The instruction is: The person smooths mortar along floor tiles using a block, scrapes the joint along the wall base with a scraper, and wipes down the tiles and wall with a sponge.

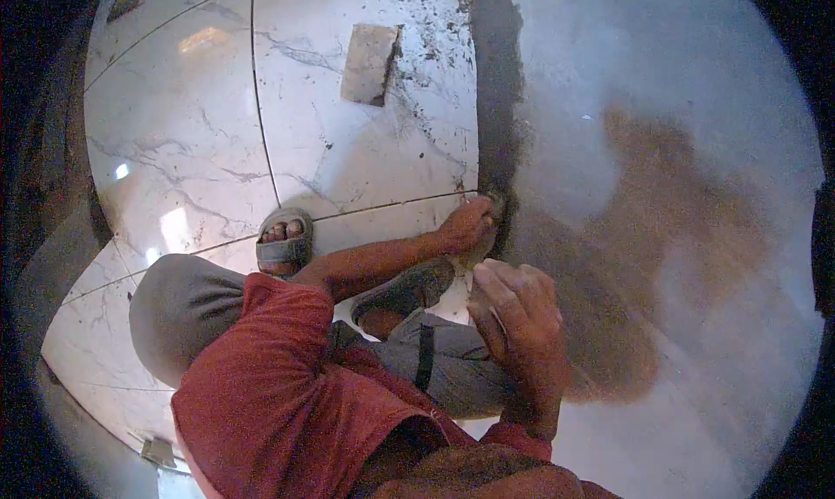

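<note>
My left hand [470, 227] is closed, low over the dark strip [497, 90] where the marbled tiles meet the wall. Something pale and brownish shows under its fingers, too unclear to name. Closer to my body, my right hand [524, 306] is raised beside the wall surface, its fingers bent and pressed together. Whatever it may hold is hidden by the fingers. A sandalled foot [284, 241] rests on the tiles left of my left forearm, and another shoe [404, 297] lies below that forearm.
A flat brownish piece [370, 64] lies on the white marbled floor tiles [191, 108], with dark crumbs scattered to its right. The pale surface on the right [731, 90] carries a large brown patch [609, 342]. A small object [159, 452] sits at the lower left.
</note>
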A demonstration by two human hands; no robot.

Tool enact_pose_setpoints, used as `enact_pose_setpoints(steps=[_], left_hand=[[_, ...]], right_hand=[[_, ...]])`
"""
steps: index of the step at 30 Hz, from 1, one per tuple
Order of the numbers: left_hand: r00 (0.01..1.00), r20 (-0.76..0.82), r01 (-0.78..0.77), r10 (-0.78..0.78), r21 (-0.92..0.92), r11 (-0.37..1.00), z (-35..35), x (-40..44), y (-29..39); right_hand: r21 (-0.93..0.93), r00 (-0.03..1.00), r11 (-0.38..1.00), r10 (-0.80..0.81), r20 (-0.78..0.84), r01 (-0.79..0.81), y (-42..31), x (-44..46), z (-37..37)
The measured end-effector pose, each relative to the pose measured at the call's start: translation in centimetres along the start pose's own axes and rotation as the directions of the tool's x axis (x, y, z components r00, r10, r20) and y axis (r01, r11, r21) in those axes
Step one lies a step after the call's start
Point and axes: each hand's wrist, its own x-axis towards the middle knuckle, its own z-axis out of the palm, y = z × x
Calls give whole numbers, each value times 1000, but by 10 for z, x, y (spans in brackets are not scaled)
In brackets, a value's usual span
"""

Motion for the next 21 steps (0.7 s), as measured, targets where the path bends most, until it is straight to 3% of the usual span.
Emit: enact_pose_setpoints(steps=[2, 3, 6, 8, 12, 13, 15, 17, 18, 19, 21], left_hand=[[981, -135, 119, -138, -146, 982, -16, 11, -2], [981, -138, 114, -134, -146, 983, -24, 18, -7], [995, -54, 62, -80, -279, 958, -61, 50, -39], [942, 334, 177, -33, -413, 893, -94, 67, -56], [946, 314, 223, -78, -458, 861, -160, 70, -43], [960, 262, 257, -95, -702, 664, -173, 70, -28], [965, 224, 260, -135, -874, 411, -193, 73, 7], [981, 89, 90, -173, -996, 0, -195, 81, 43], [982, 83, 85, -168, -996, 4, -191, 87, 48], [993, 64, 48, -101, -987, -152, -189, 94, 53], [988, -109, -106, -108, -994, 34, -184, 104, 78]], right_hand=[[-16, 1000, 1000, 17, -13, -17, -2, 3, -4], [-24, 999, 999, 38, -24, -39, -4, 4, -6], [-21, 995, 998, 56, -87, -58, -16, 6, -13], [-17, 996, 998, 52, -79, -54, -19, 7, -17], [3, 994, 1000, -1, -112, 1, -17, 15, -22], [10, 994, 1000, 5, -114, -4, -17, 18, -24], [1, 992, 1000, 4, -126, -4, -16, 26, -28], [19, 990, 998, 62, -123, -60, -7, 37, -28], [29, 987, 993, 114, -117, -112, -1, 43, -28], [20, 987, 995, 104, -123, -103, 6, 51, -28], [-37, 954, 980, 180, -240, -194, 23, 72, -27]])
